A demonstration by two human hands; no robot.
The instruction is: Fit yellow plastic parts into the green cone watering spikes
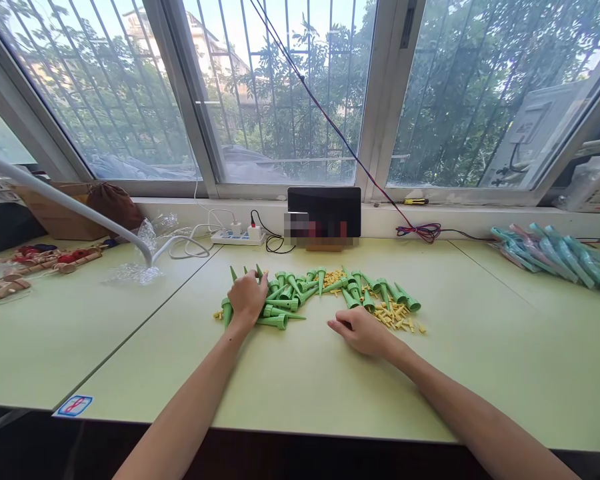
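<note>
My left hand [249,295] reaches into the left part of a pile of hollow green plastic cones [282,303]. Its fingers curl down among them, with pointed cone tips showing just beyond; what they grip is hidden. In front of the pile, my right hand [363,330] rests low over the table, fingers curled in and thumb pointing left. Whether anything small is inside it cannot be seen. Right beside it lie small yellow plastic pieces [393,317], and more of them show between the cones at the back.
The pale green table [290,393] meets a windowsill. A dark screen [324,213] stands behind the pile, left of it a white power strip [237,235]. Bagged teal and pink items [555,257] lie far right. Wooden pieces [55,261] and a white lamp arm [70,203] are at left.
</note>
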